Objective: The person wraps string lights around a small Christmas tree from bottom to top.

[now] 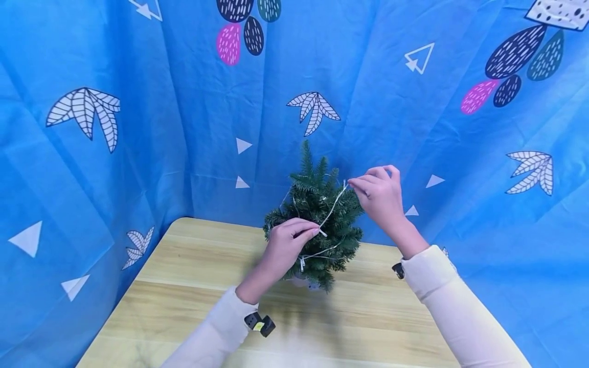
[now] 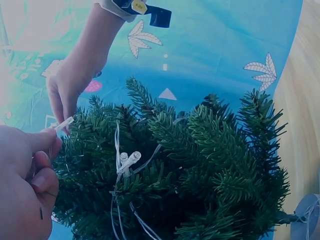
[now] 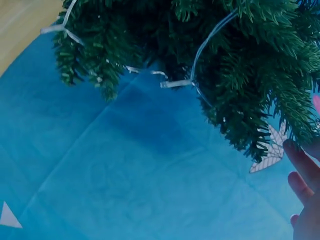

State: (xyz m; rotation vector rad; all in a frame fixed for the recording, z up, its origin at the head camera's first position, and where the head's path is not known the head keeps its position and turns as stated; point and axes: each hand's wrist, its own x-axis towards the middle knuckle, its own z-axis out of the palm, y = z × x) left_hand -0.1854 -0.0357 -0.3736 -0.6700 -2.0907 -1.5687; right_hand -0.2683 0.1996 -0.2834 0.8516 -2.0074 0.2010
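A small artificial Christmas tree (image 1: 347, 207) stands on the table, with a string of fairy lights (image 1: 333, 206) wound about its branches. In front of the tree, my left hand (image 1: 282, 248) pinches the light string between thumb and fingertips, close to a small clear bulb (image 1: 323, 233). Higher up at the tree's right side, my right hand (image 1: 379, 197) pinches the same string, which runs fairly straight between both hands. Two clear bulbs (image 2: 129, 161) sit among the green branches (image 2: 215, 145) in the left wrist view. The right wrist view shows only part of my right hand's fingers (image 3: 302, 162).
The light wood table (image 1: 198, 286) lies under the tree. Behind and at both sides hangs a blue patterned cloth (image 1: 193, 102). Further loops of wire (image 3: 209, 37) cross the branches, and a pale base (image 1: 301, 282) partly shows beneath the tree.
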